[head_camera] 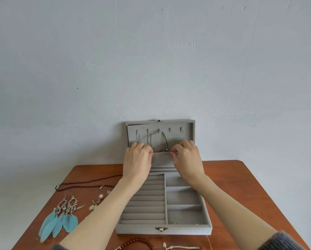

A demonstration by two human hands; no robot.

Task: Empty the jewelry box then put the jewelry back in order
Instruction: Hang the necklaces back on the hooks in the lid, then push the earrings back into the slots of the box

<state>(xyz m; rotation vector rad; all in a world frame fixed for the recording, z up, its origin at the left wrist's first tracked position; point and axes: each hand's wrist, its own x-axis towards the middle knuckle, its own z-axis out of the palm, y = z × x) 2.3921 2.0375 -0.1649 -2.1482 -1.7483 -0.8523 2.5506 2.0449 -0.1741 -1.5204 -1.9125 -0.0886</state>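
A grey velvet jewelry box (162, 229) stands open on the table, its lid (187, 130) upright against the wall. Thin necklaces (164, 139) hang from hooks inside the lid. My left hand (137, 159) and my right hand (186, 156) both pinch the top edge of the lid's fabric pocket (162, 159). The ring rolls (145, 204) and the right-hand compartments (184, 197) look nearly bare; small bits lie in the front compartment (174, 222).
Left of the box on the wooden table (241, 186) lie blue feather earrings (60, 217), a dark cord necklace (86, 184), a pearl piece (101, 196) and a pendant (94, 204). A brown bead bracelet (138, 243) and a woven cord (181, 247) lie at the front edge.
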